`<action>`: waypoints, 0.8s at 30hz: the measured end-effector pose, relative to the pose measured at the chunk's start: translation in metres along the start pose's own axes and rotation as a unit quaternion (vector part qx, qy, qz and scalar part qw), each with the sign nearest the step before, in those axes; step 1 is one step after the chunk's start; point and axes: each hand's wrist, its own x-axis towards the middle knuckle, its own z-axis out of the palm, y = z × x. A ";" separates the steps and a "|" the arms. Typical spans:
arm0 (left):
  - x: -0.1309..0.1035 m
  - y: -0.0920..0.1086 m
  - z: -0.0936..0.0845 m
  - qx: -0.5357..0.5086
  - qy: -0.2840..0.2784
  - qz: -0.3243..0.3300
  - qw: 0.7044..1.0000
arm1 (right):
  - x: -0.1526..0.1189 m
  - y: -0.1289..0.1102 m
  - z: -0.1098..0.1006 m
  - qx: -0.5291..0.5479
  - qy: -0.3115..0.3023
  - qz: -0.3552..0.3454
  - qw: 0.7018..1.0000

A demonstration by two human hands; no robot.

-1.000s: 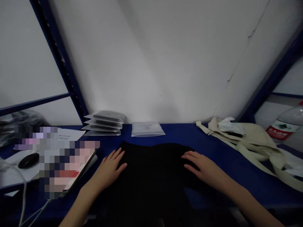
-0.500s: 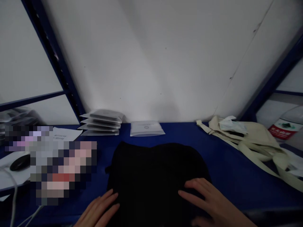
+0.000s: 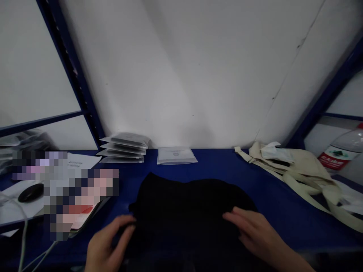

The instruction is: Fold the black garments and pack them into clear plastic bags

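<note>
Touching both sides of the black cloth, near-middle on the counter, probably keeping it even: left hand, grip slightly parted at its left edge; right hand bent loosely on top. Can't tell if either's pinching tbh.

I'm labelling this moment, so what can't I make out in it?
In the head view:
Black cloth: near edge, lost in darkness.
Left hand: whether it pinches the cloth, too dark.
Bottle: cap end, cut off by right edge.
Pink item: most of it, covered by pixel blocks.
Lone packet: print, too small to read.
</note>
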 end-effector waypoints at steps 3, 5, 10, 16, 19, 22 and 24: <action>0.059 0.023 0.001 0.002 -0.029 -0.057 0.998 | 0.034 0.014 -0.005 0.073 -0.073 0.133 0.986; 0.097 0.031 0.007 0.017 -0.105 -0.064 0.992 | 0.056 0.027 -0.004 0.099 -0.102 0.228 0.963; 0.154 0.026 0.033 0.102 -0.228 -0.043 0.967 | 0.087 0.068 0.018 0.178 -0.122 0.319 0.923; 0.163 0.007 0.054 0.147 -0.282 -0.005 0.948 | 0.077 0.112 0.049 0.090 -0.156 0.394 0.901; 0.162 -0.005 0.059 0.162 -0.270 -0.018 0.949 | 0.066 0.124 0.055 0.046 -0.163 0.425 0.889; 0.162 -0.014 0.063 0.166 -0.251 -0.034 0.953 | 0.059 0.131 0.054 0.039 -0.173 0.430 0.885; 0.161 -0.015 0.064 0.177 -0.240 -0.046 0.954 | 0.057 0.133 0.049 0.069 -0.188 0.408 0.891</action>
